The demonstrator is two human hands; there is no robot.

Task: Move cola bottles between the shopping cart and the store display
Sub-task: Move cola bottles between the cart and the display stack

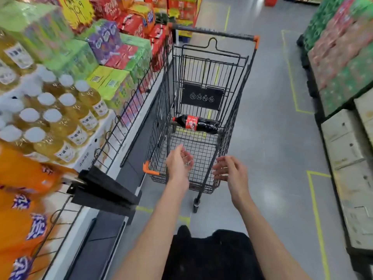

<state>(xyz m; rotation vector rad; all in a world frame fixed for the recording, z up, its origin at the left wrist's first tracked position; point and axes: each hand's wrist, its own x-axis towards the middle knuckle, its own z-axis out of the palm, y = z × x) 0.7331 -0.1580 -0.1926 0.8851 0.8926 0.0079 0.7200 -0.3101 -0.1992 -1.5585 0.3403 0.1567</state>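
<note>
**Inspector:** Where is the item?

**Assistant:** 1 cola bottle lies on its side at the far end of the shopping cart, cap pointing left, against the far wall of the basket. Lying flat, it cannot topple.

**Inspector:** And the hands?

**Assistant:** Left hand and right hand are both empty, fingers loosely spread, palms facing each other above the cart's near rim, apart from the bottle. I judge that spacing suits a 2-handed pickup.

**Inspector:** Destination?

**Assistant:** Likely the store display on the left, just beside the cart.
</note>
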